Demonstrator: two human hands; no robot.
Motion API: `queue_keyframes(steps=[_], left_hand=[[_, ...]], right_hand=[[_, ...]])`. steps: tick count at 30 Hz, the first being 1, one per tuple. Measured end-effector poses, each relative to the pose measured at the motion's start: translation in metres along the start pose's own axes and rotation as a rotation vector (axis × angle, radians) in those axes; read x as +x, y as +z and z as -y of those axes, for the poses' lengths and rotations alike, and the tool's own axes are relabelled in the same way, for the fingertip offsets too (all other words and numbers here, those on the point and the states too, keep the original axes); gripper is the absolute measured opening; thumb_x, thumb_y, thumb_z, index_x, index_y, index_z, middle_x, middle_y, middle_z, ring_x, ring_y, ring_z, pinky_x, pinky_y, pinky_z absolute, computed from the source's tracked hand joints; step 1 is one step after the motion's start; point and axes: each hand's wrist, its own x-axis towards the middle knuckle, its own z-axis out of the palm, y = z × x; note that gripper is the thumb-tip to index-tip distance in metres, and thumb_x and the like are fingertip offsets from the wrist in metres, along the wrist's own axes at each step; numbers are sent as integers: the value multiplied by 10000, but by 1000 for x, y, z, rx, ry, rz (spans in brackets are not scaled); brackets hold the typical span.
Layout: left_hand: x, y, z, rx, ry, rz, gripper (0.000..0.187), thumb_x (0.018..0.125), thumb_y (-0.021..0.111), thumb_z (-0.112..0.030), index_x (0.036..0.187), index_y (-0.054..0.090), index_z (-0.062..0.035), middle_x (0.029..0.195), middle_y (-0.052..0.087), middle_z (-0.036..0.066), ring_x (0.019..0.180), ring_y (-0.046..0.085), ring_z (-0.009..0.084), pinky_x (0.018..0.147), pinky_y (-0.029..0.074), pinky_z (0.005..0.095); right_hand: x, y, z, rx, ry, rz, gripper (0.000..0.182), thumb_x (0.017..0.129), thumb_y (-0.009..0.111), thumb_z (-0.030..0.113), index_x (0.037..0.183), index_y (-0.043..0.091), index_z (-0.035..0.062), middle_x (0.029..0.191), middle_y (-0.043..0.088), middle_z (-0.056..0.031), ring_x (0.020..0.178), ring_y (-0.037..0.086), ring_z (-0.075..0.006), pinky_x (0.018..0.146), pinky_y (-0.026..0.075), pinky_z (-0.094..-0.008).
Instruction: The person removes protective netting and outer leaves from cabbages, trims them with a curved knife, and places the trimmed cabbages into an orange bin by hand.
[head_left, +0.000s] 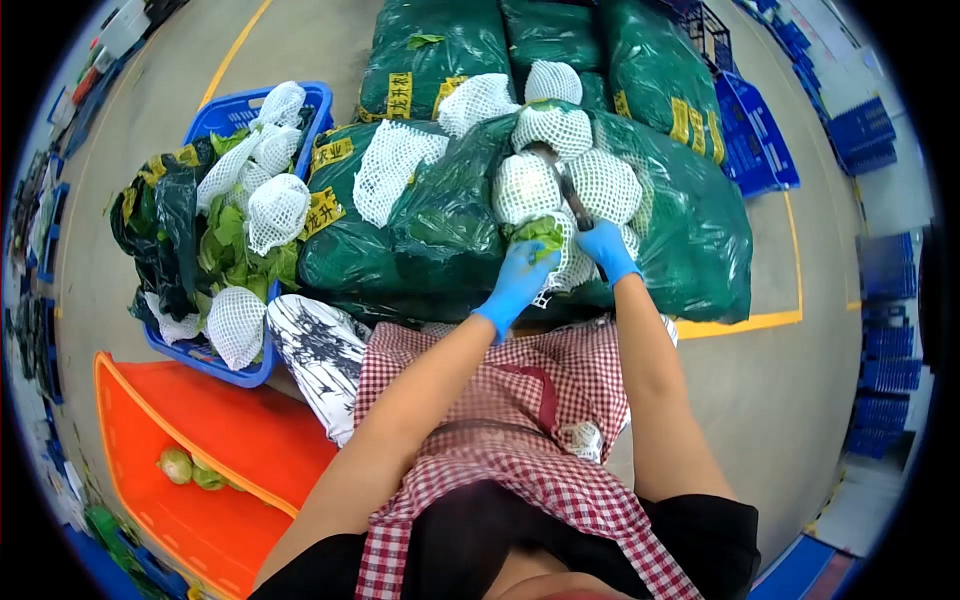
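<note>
My left hand (pixel 518 283), in a blue glove, has its fingers closed on green leaves (pixel 540 234) at the lower end of a head of leafy vegetable. In my right hand (pixel 608 252), also blue-gloved, is the handle of what looks like a dark knife (pixel 572 192), its length lying across the heads. Round vegetable heads in white foam nets (pixel 605 186) cluster in the torn opening of a large green plastic sack (pixel 690 215) in front of me. A loose foam net (pixel 392 172) lies on the sack to the left.
A blue basket (pixel 318 105) at left holds trimmed leaves (pixel 228 245), foam nets and dark plastic. Below it stands an orange bin (pixel 215 400) with a few round heads (pixel 176 465). More green sacks (pixel 660 75) and a blue crate (pixel 757 135) are behind.
</note>
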Motion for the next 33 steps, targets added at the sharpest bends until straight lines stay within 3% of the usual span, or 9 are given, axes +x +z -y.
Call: queue_keyframes(steps=[6, 11, 15, 18, 21, 22, 25, 28, 33], left_hand=[[5, 11, 0, 430, -336, -140, 801, 616, 778, -459, 1120, 440, 63, 1190, 443, 255, 1051, 498, 374, 897, 427, 423], [5, 9, 26, 237, -424, -130, 1054, 571, 809, -481, 1294, 290, 83, 1284, 354, 292, 1174, 398, 403, 956, 391, 431], [-4, 12, 26, 195, -436, -243, 1070, 577, 803, -510, 1310, 293, 81, 1309, 327, 287, 1161, 414, 404, 948, 405, 427], [-9, 16, 51, -158, -594, -448, 974, 639, 759, -539, 1294, 354, 57, 1285, 373, 294, 1166, 437, 377, 955, 407, 451], [-22, 8, 55, -1507, -667, 109, 781, 849, 343, -674, 1350, 384, -77, 1327, 454, 173, 1197, 464, 318, 1005, 376, 485], [-28, 1, 50, -1397, -704, 121, 737, 893, 196, -641, 1380, 354, -111, 1370, 425, 102, 1214, 450, 291, 1011, 381, 427], [-25, -1, 62, -1514, -62, 396, 466, 971, 346, -352, 1354, 333, -86, 1256, 481, 85, 1144, 475, 236, 1033, 344, 382], [-28, -18, 94, -856, 105, 115, 539, 930, 463, -285, 1396, 270, -95, 1367, 385, 105, 1213, 428, 235, 1043, 322, 378], [-29, -74, 43, -730, 394, -173, 482, 956, 382, -282, 1371, 291, -55, 1340, 393, 109, 1228, 392, 238, 1076, 261, 370]], right_hand=[[4, -18, 15, -8, -32, 292, 395, 676, 600, 272, 899, 642, -52, 824, 649, -227, 755, 638, -320, 698, 493, -385], [18, -18, 18, 296, 54, 533, 215, 642, 615, 208, 671, 602, -4, 614, 576, -91, 531, 518, -187, 515, 426, -329], [18, -1, 7, 368, -21, 408, 186, 668, 593, 151, 771, 582, -4, 644, 576, -84, 545, 514, -170, 518, 413, -315], [-15, 7, 0, 393, -73, 258, 517, 673, 626, 197, 1140, 545, -9, 782, 620, -127, 688, 579, -219, 656, 466, -335], [-57, 19, 10, 321, -81, 92, 452, 687, 624, 190, 1100, 583, 10, 830, 637, -153, 735, 612, -264, 708, 475, -363], [-80, 19, 25, 460, -98, 61, 431, 691, 618, 157, 1094, 585, 8, 852, 634, -161, 748, 616, -271, 711, 477, -367], [-137, 30, 82, 547, -301, -137, 379, 692, 617, 79, 1061, 593, -6, 937, 611, -181, 816, 610, -299, 741, 479, -370], [-156, 33, 140, 334, -652, -279, 381, 627, 639, 71, 998, 596, -4, 930, 581, -191, 904, 555, -357, 786, 463, -399], [-153, 30, 226, 305, -829, -260, 369, 662, 646, 102, 1013, 589, 7, 997, 566, -204, 904, 545, -376, 779, 452, -425]])
